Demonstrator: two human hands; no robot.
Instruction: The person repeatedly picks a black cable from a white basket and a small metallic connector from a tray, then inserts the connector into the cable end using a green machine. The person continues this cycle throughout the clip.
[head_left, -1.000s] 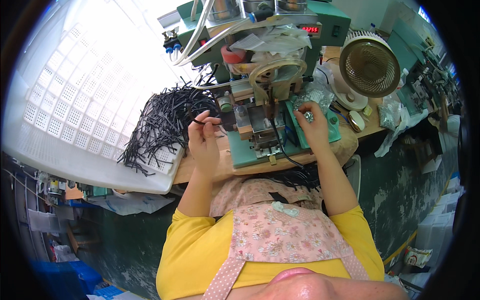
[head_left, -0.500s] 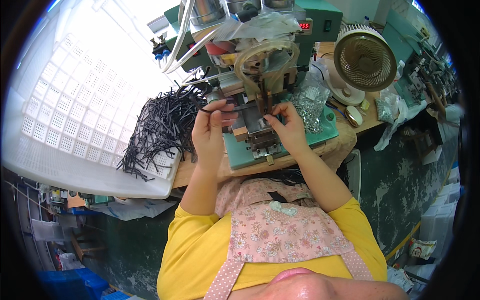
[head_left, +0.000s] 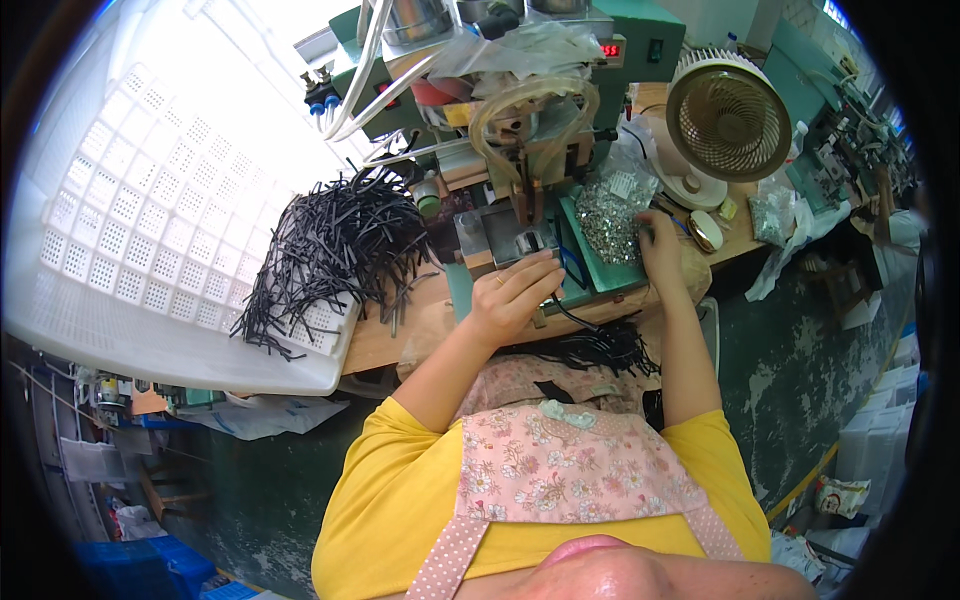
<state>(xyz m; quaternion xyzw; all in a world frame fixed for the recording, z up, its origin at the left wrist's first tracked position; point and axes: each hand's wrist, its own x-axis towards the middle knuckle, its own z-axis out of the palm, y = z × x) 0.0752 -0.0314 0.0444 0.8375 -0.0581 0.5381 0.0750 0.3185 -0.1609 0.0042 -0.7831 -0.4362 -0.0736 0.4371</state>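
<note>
My left hand point(head_left: 515, 297) lies across the front of the press's metal block point(head_left: 490, 238), fingers together and pointing right. From its fingertips a thin black strip point(head_left: 575, 317) hangs towards my lap; the grip itself is partly hidden. At the right edge of a heap of small shiny metal pieces point(head_left: 607, 225) is my right hand point(head_left: 660, 255), its fingers bent in. Something dark shows at those fingertips, too small to make out. Blue-handled pliers or cutters point(head_left: 572, 268) lie between the block and the metal pieces.
A large pile of black strips point(head_left: 335, 250) spills over a white perforated crate point(head_left: 120, 220) on the left. More black strips point(head_left: 590, 348) lie on my lap. The green press point(head_left: 640, 65) rises ahead, with hoses. A round fan point(head_left: 730, 120) stands on the right.
My left hand has come down and right from beside the strip pile to the front of the block. My right hand has left the press and moved right to the metal pieces.
</note>
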